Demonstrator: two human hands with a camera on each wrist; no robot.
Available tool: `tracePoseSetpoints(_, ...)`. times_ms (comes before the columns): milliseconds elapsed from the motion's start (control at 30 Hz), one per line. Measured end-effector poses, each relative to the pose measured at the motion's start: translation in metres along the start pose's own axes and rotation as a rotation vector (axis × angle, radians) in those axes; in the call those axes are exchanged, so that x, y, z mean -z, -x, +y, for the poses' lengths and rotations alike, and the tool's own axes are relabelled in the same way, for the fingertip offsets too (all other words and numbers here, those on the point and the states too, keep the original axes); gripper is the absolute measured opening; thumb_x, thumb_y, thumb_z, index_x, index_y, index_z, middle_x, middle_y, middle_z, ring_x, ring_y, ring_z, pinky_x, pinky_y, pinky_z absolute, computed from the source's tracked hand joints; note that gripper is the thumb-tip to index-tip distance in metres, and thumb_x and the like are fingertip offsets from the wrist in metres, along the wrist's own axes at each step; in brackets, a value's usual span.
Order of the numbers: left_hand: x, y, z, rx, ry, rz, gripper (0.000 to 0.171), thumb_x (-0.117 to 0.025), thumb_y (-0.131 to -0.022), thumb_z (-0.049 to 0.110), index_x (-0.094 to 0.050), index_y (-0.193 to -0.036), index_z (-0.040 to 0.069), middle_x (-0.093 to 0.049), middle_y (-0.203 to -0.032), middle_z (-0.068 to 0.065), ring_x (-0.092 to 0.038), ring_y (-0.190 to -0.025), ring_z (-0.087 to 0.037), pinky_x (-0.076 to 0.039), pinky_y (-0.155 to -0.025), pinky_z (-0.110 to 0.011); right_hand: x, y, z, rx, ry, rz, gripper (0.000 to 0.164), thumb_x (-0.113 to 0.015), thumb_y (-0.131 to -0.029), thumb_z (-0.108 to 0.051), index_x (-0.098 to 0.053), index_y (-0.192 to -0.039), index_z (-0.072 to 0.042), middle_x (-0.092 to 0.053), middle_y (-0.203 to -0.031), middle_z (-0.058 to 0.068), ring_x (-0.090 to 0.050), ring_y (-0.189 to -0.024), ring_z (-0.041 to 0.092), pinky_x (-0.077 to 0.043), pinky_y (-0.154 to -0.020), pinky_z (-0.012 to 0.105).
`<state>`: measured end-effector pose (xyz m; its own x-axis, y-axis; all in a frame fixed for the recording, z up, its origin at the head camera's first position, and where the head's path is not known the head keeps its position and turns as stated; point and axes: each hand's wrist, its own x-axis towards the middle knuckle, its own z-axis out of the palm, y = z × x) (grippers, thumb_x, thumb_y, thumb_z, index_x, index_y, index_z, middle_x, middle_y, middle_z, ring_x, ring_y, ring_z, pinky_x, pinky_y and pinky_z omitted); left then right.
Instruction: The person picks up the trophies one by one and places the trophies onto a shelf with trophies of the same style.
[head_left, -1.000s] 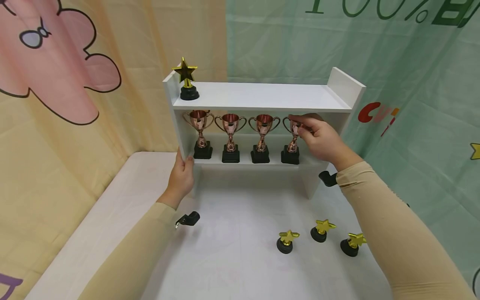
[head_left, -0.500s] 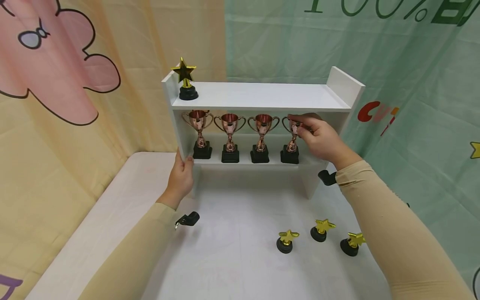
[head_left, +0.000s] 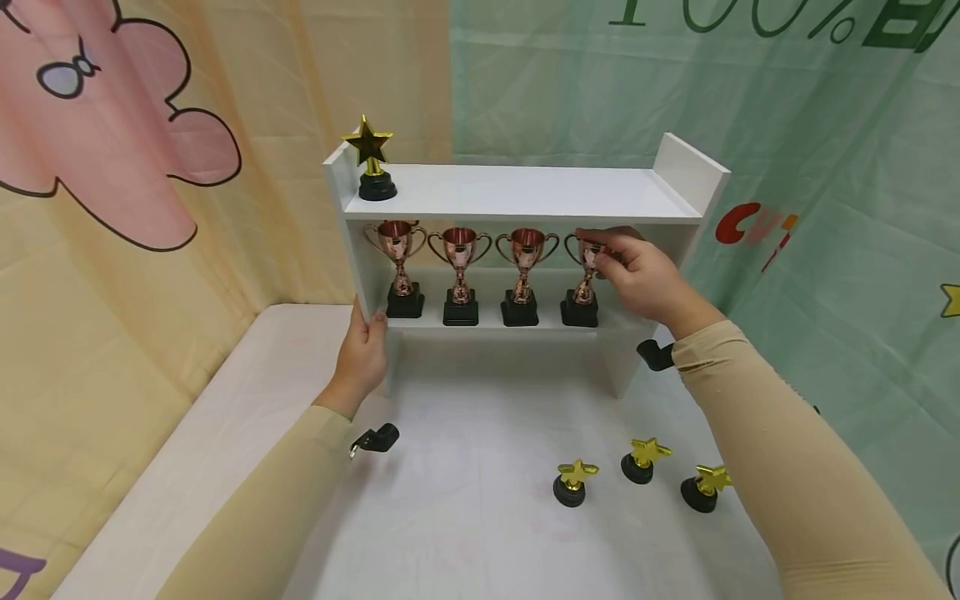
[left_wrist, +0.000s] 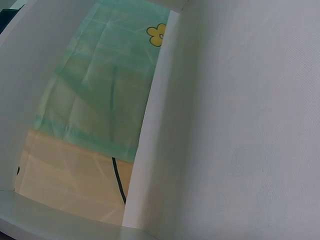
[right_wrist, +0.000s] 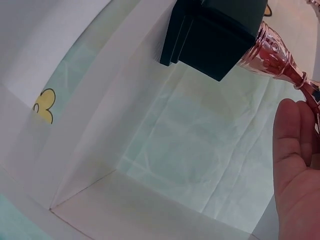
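In the head view my right hand (head_left: 645, 279) grips the bowl of the rightmost copper-coloured trophy cup (head_left: 581, 304), which stands upright on the middle board of a white shelf (head_left: 517, 190). Fingers cover the cup's right handle. The right wrist view shows its black square base (right_wrist: 215, 37) and the hand's fingers beside the cup. My left hand (head_left: 362, 360) holds the left side panel of the shelf, thumb in front and fingers behind. Three matching trophy cups, the left one (head_left: 403, 275), the second (head_left: 461, 267) and the third (head_left: 525, 267), line the same board.
On the top board's left end stands a gold star trophy (head_left: 373, 158). Three more star trophies, one nearer the middle (head_left: 572, 483), another behind it (head_left: 642, 461) and one by my right sleeve (head_left: 702, 489), stand on the white tabletop (head_left: 465, 500). Printed curtains (head_left: 555, 83) hang behind.
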<state>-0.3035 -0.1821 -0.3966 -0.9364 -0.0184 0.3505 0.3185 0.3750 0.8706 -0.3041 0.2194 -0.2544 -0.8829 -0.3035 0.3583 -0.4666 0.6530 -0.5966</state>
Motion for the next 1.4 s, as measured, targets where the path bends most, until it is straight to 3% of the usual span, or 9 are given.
tracePoseSetpoints(67,0.0003,0.0002,0.0005,-0.004,0.000,0.004,0.061,-0.029,-0.115,0.033,-0.005,-0.171,0.027,-0.025,-0.172,-0.018,-0.025,-0.159,-0.041,-0.023,-0.126,-0.066,0.0002,0.0000,-0.0005,-0.005,0.003,-0.004,0.042,-0.045,-0.113,-0.015,-0.056,-0.153,-0.011,-0.059,-0.148,0.018,-0.067,-0.114,0.035,-0.048,-0.087,0.022)
tracePoseSetpoints(167,0.0008,0.0005,0.0009,-0.007,-0.001,0.008,0.061,-0.029,-0.115,0.032,-0.006,-0.171,0.027,-0.026,-0.172,-0.019,-0.026,-0.159,-0.041,-0.023,-0.126,-0.065,0.0002,-0.0003,-0.0006,-0.006,0.004,-0.007,0.042,-0.045,-0.113,-0.015,-0.055,-0.154,-0.011,-0.058,-0.149,0.018,-0.066,-0.115,0.036,-0.051,-0.092,0.033)
tracePoseSetpoints(467,0.0006,-0.0007,-0.0022,0.006,-0.008,-0.007,0.061,-0.029,-0.115,0.034,-0.004,-0.171,0.030,-0.024,-0.173,-0.015,-0.025,-0.159,-0.041,-0.024,-0.124,-0.068,-0.0009,0.0001,0.0012,-0.006,-0.014,-0.002,0.043,-0.045,-0.113,-0.015,-0.054,-0.154,-0.010,-0.059,-0.146,0.019,-0.065,-0.114,0.035,-0.051,-0.094,0.034)
tracePoseSetpoints(767,-0.0001,-0.0006,-0.0015,-0.010,0.006,0.002,0.060,-0.030,-0.115,0.032,-0.006,-0.171,0.028,-0.025,-0.172,-0.016,-0.025,-0.159,-0.040,-0.023,-0.125,-0.067,-0.0040,-0.0007,0.0012,-0.017,-0.044,0.041,0.042,-0.056,-0.110,-0.021,-0.058,-0.150,-0.008,-0.064,-0.141,0.018,-0.062,-0.124,0.028,-0.045,-0.090,0.009)
tracePoseSetpoints(1400,0.0006,0.0009,-0.0014,-0.011,-0.006,-0.012,0.061,-0.029,-0.116,0.033,-0.002,-0.171,0.031,-0.022,-0.174,-0.014,-0.022,-0.161,-0.040,-0.022,-0.126,-0.068,-0.0071,-0.0035,-0.0002,-0.026,-0.026,0.075,0.040,-0.057,-0.109,-0.017,-0.061,-0.147,-0.007,-0.066,-0.139,0.019,-0.065,-0.118,0.029,-0.045,-0.084,0.007)
